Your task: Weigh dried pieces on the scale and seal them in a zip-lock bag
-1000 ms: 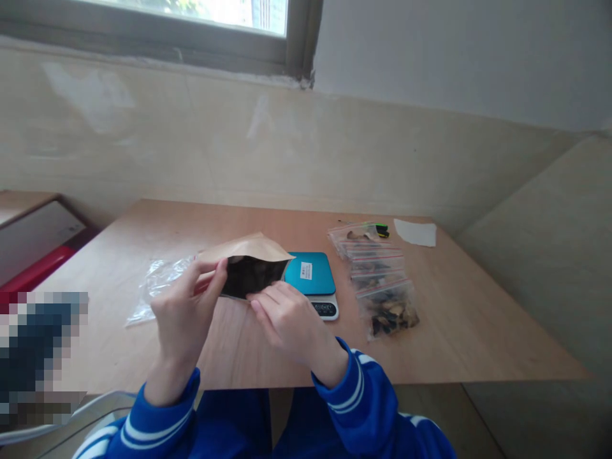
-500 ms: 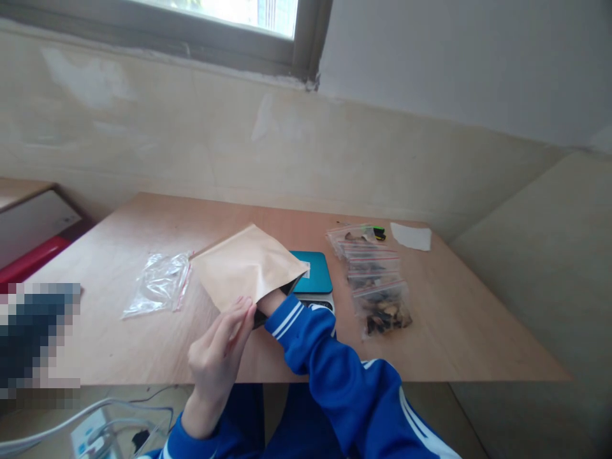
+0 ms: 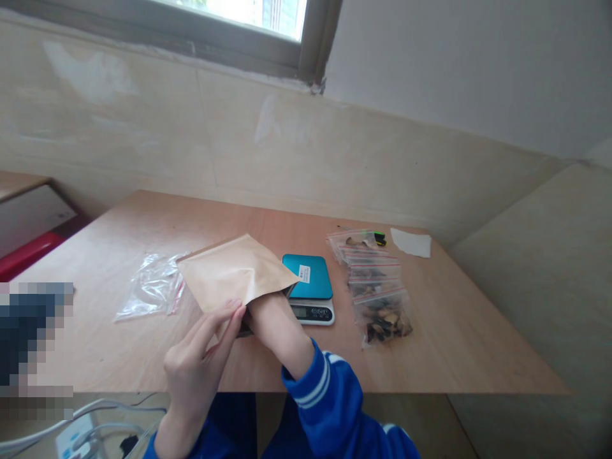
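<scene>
A tan kraft paper bag [image 3: 229, 271] is tilted above the table, its mouth facing me and to the right. My left hand [image 3: 205, 344] pinches the near edge of that mouth between thumb and fingers. Inside the bag is my right hand; only the wrist and forearm [image 3: 280, 325] show, so its fingers are hidden. Just right of the bag sits a kitchen scale [image 3: 313, 287] with a teal top and a small display.
Several zip bags with dark, dried pieces [image 3: 382, 312] lie in a row on the right. Clear plastic zip bags [image 3: 150, 287] lie on the left. A white paper piece [image 3: 412, 243] and a black-and-green object [image 3: 379, 237] are at the back right. Cables [image 3: 95, 408] hang below the table's left front.
My right arm has drawn partway back out of the bag, showing more forearm. The bag and my left hand have shifted slightly left, uncovering more of the scale.
</scene>
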Demonstrator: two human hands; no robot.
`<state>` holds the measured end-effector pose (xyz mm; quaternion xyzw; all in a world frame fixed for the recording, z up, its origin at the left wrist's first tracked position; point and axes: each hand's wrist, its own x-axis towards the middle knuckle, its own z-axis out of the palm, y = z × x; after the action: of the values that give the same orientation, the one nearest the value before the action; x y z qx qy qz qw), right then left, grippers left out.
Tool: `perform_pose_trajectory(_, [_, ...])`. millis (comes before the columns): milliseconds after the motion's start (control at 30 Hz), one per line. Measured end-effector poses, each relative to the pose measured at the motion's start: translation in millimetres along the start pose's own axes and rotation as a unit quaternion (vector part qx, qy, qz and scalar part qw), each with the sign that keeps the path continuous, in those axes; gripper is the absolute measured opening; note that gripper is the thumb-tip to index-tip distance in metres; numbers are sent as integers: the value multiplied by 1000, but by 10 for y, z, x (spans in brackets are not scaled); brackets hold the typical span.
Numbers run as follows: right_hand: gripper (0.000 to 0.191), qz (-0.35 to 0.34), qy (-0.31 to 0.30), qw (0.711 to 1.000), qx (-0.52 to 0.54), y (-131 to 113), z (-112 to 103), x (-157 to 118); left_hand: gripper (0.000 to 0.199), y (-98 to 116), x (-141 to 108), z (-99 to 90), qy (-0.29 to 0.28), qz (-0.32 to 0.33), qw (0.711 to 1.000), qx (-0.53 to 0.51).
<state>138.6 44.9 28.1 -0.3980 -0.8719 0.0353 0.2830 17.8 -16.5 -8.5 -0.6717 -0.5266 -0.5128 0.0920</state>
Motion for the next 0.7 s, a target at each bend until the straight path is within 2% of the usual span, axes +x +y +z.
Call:
perform_pose_trajectory(67, [42, 52, -28, 996, 62, -27, -231, -198, 10, 1, 60, -41, -6, -40, 999, 2])
perform_pose_trajectory(133, [46, 89, -57, 975, 194, -12, -478, -387, 13, -10, 137, -71, -6, -91, 996, 11])
perform_pose_trajectory(200, [58, 105, -44, 940, 323, 91, -644, -522, 18, -32, 229, -88, 7, -144, 989, 16])
perform_pose_trajectory(233, [59, 121, -9, 928, 353, 182, -673, -562, 20, -44, 278, -95, 20, -166, 986, 14])
perform_pose_trajectory(267, [58, 151, 40, 923, 352, 296, -659, -583, 22, -56, 326, -102, 33, -184, 982, 11])
perform_pose_trajectory(333, [48, 237, 138, 927, 255, 570, -523, -576, 25, -71, 408, -119, 60, -213, 975, 13])
perform_pose_trajectory(367, [41, 276, 144, 933, 181, 712, -419, -555, 26, -73, 438, -131, 64, -227, 972, 16])
perform_pose_trajectory(400, [37, 298, 125, 940, 111, 847, -306, -530, 26, -72, 460, -144, 62, -241, 968, 18])
perform_pose_trajectory(500, [35, 304, 60, 951, -18, 1146, -13, -466, 27, -60, 480, -190, 49, -273, 961, 11])
perform_pose_trajectory(600, [44, 282, 40, 957, -54, 1201, 66, -456, 24, -58, 473, -226, 58, -279, 959, 3])
perform_pose_trajectory(700, [59, 272, 81, 959, -12, 978, -126, -468, 22, -70, 462, -222, 57, -277, 959, 2])
